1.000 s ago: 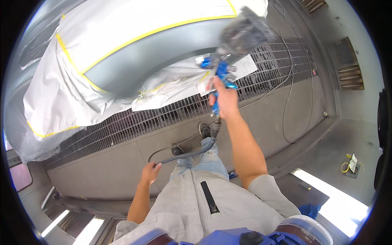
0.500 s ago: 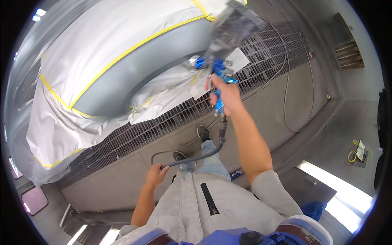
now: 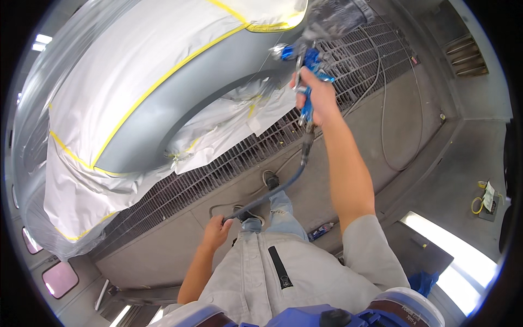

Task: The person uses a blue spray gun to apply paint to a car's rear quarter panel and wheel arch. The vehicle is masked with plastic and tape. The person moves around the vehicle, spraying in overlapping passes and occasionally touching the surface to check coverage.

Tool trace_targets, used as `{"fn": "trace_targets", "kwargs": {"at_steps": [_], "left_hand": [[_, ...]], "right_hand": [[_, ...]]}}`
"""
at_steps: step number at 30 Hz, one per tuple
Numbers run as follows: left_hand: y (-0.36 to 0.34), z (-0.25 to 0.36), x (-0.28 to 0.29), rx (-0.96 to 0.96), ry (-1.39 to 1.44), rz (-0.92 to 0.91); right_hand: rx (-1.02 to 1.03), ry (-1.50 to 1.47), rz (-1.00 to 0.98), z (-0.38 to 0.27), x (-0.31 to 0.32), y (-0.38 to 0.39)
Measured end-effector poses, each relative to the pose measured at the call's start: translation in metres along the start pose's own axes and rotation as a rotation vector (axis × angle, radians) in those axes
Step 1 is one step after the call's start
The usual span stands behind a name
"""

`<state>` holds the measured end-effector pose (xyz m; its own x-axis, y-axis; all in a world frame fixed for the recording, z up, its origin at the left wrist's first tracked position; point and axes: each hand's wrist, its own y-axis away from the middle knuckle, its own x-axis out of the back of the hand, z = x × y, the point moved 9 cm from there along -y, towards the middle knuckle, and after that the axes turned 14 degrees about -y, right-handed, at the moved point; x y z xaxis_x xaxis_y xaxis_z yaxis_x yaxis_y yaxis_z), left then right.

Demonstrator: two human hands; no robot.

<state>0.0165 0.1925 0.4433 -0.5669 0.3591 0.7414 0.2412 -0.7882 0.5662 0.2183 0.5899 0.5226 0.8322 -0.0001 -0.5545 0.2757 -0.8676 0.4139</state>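
Note:
My right hand (image 3: 317, 98) is wrapped round the handle of a blue spray gun (image 3: 309, 59), with a finger at its trigger. A grey-smudged paint cup (image 3: 339, 19) sits on top of the gun. The silver nozzle points left at a grey car fender (image 3: 163, 111), a short gap away from it. From the handle a dark air hose (image 3: 289, 182) hangs in a curve to my left hand (image 3: 217, 231), which is closed round it near my waist. White masking sheet (image 3: 125, 71) edged with yellow tape (image 3: 169, 79) borders the fender and fills the wheel arch.
Below the car runs a metal floor grate (image 3: 229, 158). A thin loose hose (image 3: 384, 120) loops over the floor at right. Clear plastic film (image 3: 32, 136) drapes the car's left side. A yellow tape roll (image 3: 477, 205) lies far right, and a blue bag (image 3: 424, 282) lies lower right.
My right hand has moved the spray gun up and slightly right along the fender. The hose is stretched straighter. My left hand has shifted a little right, still on the hose.

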Motion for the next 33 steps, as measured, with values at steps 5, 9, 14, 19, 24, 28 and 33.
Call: {"fn": "trace_targets", "kwargs": {"at_steps": [5, 9, 14, 19, 24, 28, 33], "left_hand": [[-0.014, 0.014, -0.015, 0.049, 0.032, -0.049], [-0.008, -0.001, -0.024, 0.092, 0.03, -0.055], [0.014, -0.03, -0.026, 0.066, -0.112, -0.122], [0.031, -0.031, -0.039, -0.017, -0.13, -0.104], [0.04, -0.052, -0.052, 0.054, 0.035, -0.053], [0.068, -0.1, -0.05, 0.1, 0.079, -0.06], [0.103, -0.173, -0.042, 0.051, 0.145, 0.029]], "right_hand": [[0.241, -0.009, 0.382, -0.032, 0.062, -0.016], [0.28, 0.063, 0.372, -0.011, 0.064, 0.011], [0.003, 0.02, -0.024, 0.058, 0.02, 0.06], [-0.161, -0.049, -0.122, 0.092, 0.028, 0.056], [0.089, 0.083, 0.374, 0.091, 0.086, 0.04], [0.209, 0.178, 0.449, 0.107, 0.053, 0.1], [0.38, 0.296, 0.396, 0.119, -0.041, 0.175]]}}
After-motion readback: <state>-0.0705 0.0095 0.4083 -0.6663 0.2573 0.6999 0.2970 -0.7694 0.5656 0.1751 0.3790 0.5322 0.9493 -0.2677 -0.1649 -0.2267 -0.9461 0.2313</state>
